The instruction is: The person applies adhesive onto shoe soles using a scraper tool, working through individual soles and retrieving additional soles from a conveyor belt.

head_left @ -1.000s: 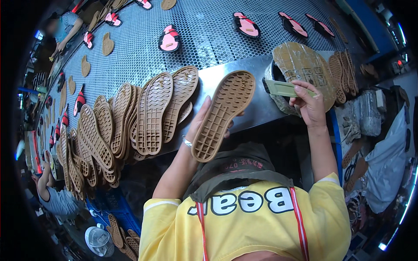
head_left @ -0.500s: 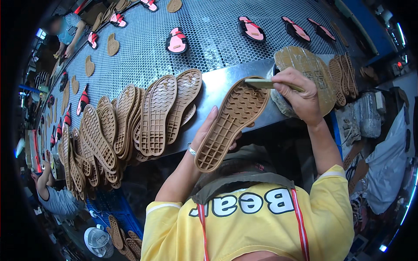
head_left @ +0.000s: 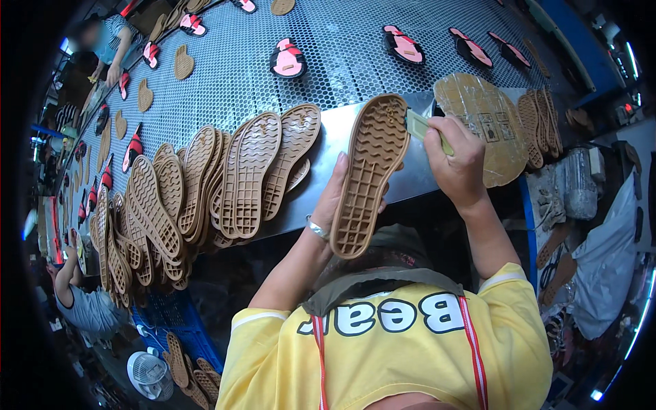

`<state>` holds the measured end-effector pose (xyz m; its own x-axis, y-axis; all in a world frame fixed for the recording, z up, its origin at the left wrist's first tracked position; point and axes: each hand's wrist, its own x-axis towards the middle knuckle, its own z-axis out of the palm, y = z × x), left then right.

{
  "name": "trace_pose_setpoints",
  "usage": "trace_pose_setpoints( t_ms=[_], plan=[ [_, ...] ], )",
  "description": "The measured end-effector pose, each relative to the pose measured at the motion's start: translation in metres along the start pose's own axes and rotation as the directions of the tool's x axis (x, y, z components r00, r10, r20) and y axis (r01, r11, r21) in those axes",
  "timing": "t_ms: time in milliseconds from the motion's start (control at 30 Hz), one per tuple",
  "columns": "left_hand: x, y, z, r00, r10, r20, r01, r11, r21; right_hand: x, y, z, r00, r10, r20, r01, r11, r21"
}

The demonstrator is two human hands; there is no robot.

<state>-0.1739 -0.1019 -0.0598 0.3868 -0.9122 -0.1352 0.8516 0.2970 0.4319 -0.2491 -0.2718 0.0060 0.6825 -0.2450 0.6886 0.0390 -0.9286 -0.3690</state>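
A brown shoe sole (head_left: 370,171), wavy at its wide end and gridded at the narrow one, is gripped along its left edge by my left hand (head_left: 333,198). The fingers pass behind it, partly hidden. My right hand (head_left: 456,158) is closed round a pale green brush (head_left: 420,128), whose end lies at the sole's upper right edge. The bristles are mostly out of sight. Left of my hands, similar brown soles (head_left: 254,174) lean in an overlapping row on the metal table edge (head_left: 335,130). A round, tape-covered brown lid or board (head_left: 478,123) lies beyond my right hand.
A perforated belt (head_left: 225,75) carries pink-and-black sandals (head_left: 288,59) and loose soles. More soles (head_left: 540,123) stand at the right. A blue crate (head_left: 179,324) and a white fan (head_left: 149,374) are low on the left. Other people (head_left: 92,307) work along the left side.
The sole has turned more upright and shifted slightly right. My right hand has moved down, bringing the brush from across the sole's wide end to its right edge. The belt's sandals have shifted slightly.
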Motion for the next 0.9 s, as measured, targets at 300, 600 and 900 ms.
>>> trace_pose_setpoints(
  t_ms=[300, 600, 900],
  plan=[
    [0.039, 0.008, -0.015, 0.962, 0.173, -0.213, -0.130, 0.971, 0.200, -0.007, -0.038, 0.012, 0.988, 0.081, 0.133, -0.109, 0.969, 0.224],
    [0.044, 0.032, -0.026, 0.984, 0.163, -0.072, -0.156, 0.983, 0.098, -0.021, -0.049, -0.028, 0.908, -0.021, 0.419, -0.266, 0.742, 0.615],
    [0.023, 0.016, -0.014, 0.997, 0.059, -0.039, -0.054, 0.992, 0.111, 0.014, 0.023, -0.007, 0.833, 0.208, 0.512, -0.498, 0.686, 0.531]
  ],
)
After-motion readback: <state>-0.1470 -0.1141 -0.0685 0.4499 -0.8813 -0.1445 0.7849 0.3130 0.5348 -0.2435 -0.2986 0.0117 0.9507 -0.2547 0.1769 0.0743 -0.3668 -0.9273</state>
